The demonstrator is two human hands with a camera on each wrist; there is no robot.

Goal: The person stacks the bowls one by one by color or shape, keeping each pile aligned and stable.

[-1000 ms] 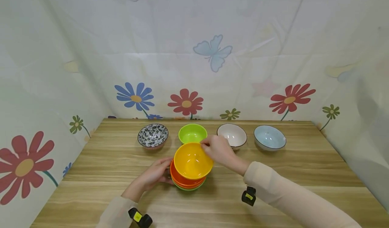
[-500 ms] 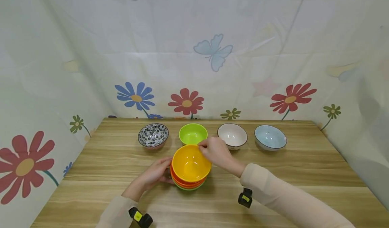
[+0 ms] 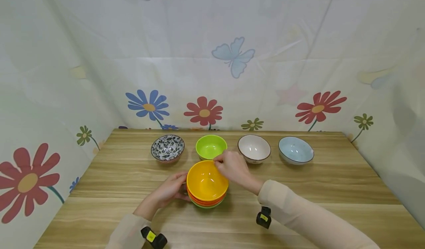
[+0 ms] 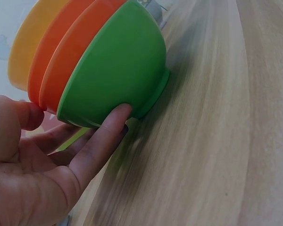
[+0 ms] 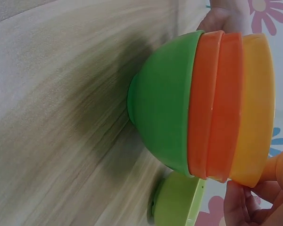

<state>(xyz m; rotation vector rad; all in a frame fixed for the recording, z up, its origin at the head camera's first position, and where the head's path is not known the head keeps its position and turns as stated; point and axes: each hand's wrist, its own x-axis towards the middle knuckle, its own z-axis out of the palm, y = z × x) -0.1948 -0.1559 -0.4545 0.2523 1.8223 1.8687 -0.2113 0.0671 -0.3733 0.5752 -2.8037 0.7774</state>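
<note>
In the head view a stack of nested bowls stands near the table's middle. At its bottom is a green bowl [image 4: 115, 66], with two orange bowls [image 5: 214, 103] inside it. The yellow bowl [image 3: 207, 180] sits on top. My right hand [image 3: 234, 168] pinches the yellow bowl's far right rim between thumb and fingers. On the left side, my left hand [image 3: 170, 190] steadies the stack. In the left wrist view its thumb is at an orange rim, and its extended fingers lie against the green bowl's lower side.
Behind the stack, a row of bowls lines the wooden table [image 3: 109, 179]: a black-and-white patterned bowl [image 3: 167, 148], a lime green bowl [image 3: 211, 146], a white bowl [image 3: 254, 148] and a pale blue bowl [image 3: 295, 150]. A flower-printed cloth [image 3: 265, 86] hangs behind.
The yellow bowl has come down and slightly left in my right hand, settling into the upper orange bowl and covering its inside. The left hand has stayed at the stack.
</note>
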